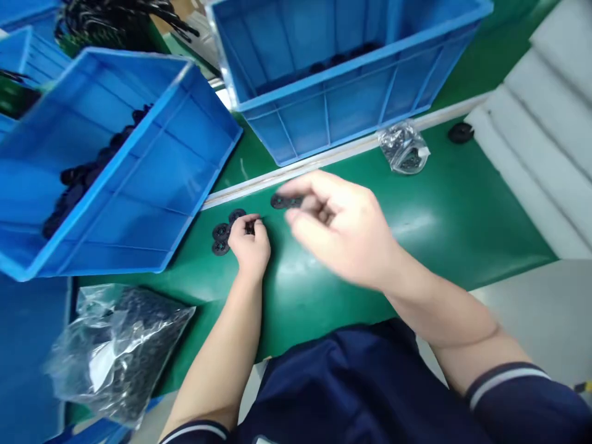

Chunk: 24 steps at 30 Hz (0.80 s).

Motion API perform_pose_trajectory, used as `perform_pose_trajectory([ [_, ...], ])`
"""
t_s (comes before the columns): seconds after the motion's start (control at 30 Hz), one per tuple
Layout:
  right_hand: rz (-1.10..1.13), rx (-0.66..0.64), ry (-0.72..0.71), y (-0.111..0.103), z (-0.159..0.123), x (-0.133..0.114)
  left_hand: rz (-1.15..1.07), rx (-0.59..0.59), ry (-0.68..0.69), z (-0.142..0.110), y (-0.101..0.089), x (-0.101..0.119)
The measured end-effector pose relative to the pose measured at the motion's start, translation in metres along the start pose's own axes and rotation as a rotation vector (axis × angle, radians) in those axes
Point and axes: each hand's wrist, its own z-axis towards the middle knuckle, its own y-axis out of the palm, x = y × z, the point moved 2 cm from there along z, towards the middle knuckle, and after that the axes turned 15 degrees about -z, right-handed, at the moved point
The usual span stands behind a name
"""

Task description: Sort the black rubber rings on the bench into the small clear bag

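Observation:
My left hand point(250, 245) rests on the green workbench mat point(319, 271), with its fingers closed on a small black part point(250, 228). Just left of it lie several black round discs with holes point(221, 238). My right hand point(335, 228) is blurred by motion, and its fingertips pinch a short stack of similar black discs point(285, 201). A clear plastic bag of black parts point(403, 148) lies beyond my right hand, and a single black part point(460, 132) sits near the mat's far edge.
A blue plastic crate point(139, 166) holding black parts stands tilted at left, and another blue crate point(324, 92) stands ahead. A large plastic bag of black parts point(120, 351) lies at lower left. White foam padding point(536, 135) runs along the right.

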Motion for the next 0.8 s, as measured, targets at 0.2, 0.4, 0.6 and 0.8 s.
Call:
perform_pose_trajectory([
  [0.2, -0.449, -0.143, 0.009, 0.085, -0.001, 0.086, 0.193, -0.047, 0.116, 0.033, 0.014, 0.014],
  [0.4, -0.695, -0.475, -0.060, 0.119, -0.010, 0.085, 0.378, -0.305, 0.105, 0.054, 0.024, 0.030],
  [0.6, -0.768, -0.433, -0.088, 0.121, -0.008, 0.091, 0.202, -0.314, 0.100, 0.046, 0.002, 0.021],
  [0.8, -0.776, -0.385, -0.089, 0.125, -0.011, 0.094, -0.106, -0.132, -0.221, 0.014, -0.023, 0.016],
])
